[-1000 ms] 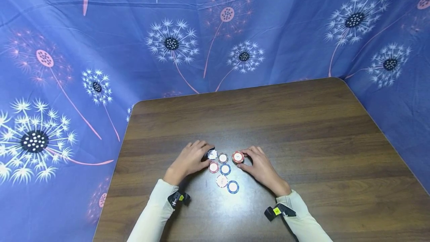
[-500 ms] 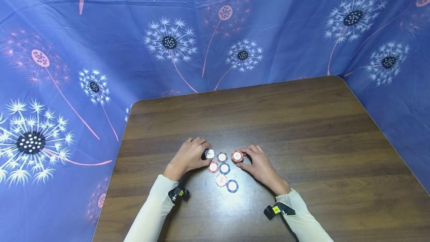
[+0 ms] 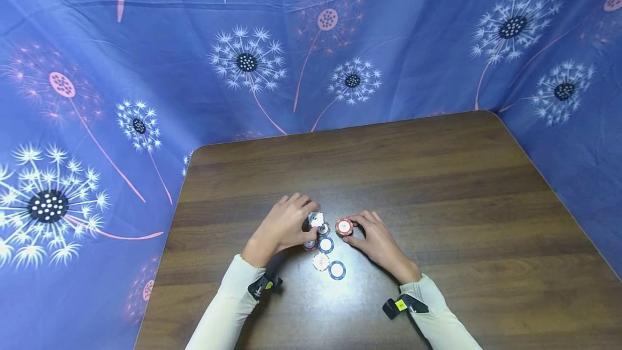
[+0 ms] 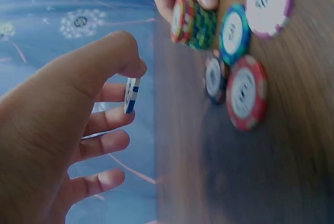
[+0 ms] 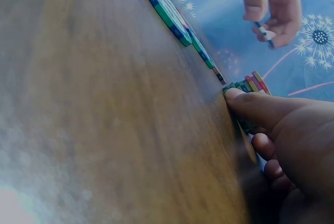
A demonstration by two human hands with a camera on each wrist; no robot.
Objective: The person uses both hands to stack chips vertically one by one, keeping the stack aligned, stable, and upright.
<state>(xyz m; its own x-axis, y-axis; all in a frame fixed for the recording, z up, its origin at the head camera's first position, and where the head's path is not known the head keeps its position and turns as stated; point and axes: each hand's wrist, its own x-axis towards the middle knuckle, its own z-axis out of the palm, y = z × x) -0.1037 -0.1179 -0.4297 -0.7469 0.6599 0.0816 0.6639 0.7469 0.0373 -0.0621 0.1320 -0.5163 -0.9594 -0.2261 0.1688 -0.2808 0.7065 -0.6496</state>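
Observation:
Between thumb and fingers, my left hand (image 3: 286, 226) pinches a white-and-blue poker chip (image 4: 131, 97), raised off the table. My right hand (image 3: 379, 239) grips the side of a poker chip stack (image 3: 344, 226); red and yellow edges show at its top, green ones below in the left wrist view. Loose chips lie flat left of the stack: a dark-rimmed chip (image 4: 214, 79), a red chip (image 4: 246, 93) and a blue-rimmed chip (image 3: 326, 245). In the head view the left thumb partly covers the red one.
Nearer my body lie a pale chip (image 3: 320, 262) and another blue-rimmed chip (image 3: 337, 270), edges close together. The brown wooden table (image 3: 437, 193) runs back to a blue dandelion-print cloth (image 3: 413, 31) hanging behind and at the sides.
The left hand has lifted the white-and-blue chip off the table and carried it right, towards the stack. My right hand stays at the stack.

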